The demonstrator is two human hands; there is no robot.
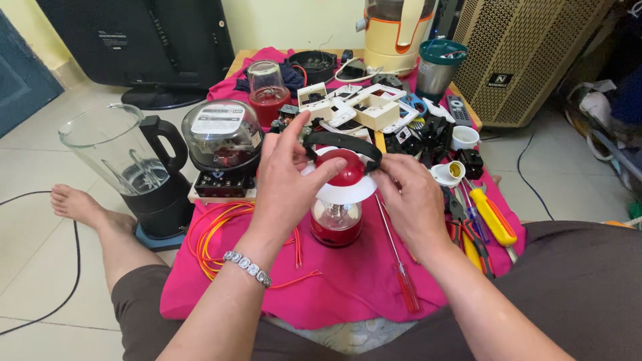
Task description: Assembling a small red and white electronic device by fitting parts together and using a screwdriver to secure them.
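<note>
Glass blender jug [127, 157] at nine o'clock holds only its blades; small red-based jar [267, 90] at eleven o'clock. Dead centre on the pink cloth [348, 281] stands the red lantern [338, 200]: left hand [287, 184] and right hand [411, 200] pinch its black handle [341, 142] from either end, wrists angled inward.

Two hands: the left hand [284, 175] and the right hand [409, 198]. One red lantern [338, 200], one black handle [341, 142], one blender jug [134, 167], one electric meter [223, 144], one coil of orange wire [214, 234]. Two screwdrivers: a red screwdriver [406, 284] and a yellow screwdriver [493, 217].
</note>
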